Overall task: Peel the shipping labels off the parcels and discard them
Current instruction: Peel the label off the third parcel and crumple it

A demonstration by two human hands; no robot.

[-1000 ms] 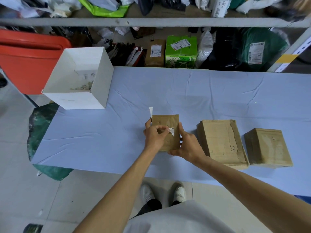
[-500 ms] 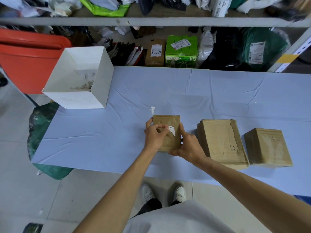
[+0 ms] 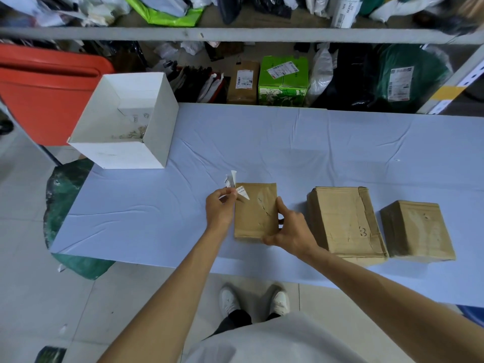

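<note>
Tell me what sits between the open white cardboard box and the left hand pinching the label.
Only bare pale-blue tablecloth, per the head view, between open white cardboard box and left hand.

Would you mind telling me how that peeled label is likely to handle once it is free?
Probably floppy and very light: the label curls upward from the left hand pinching it. Its sticky back may cling, since one corner lies against the parcel. It looks thin, so a hard tug might tear it.
</note>
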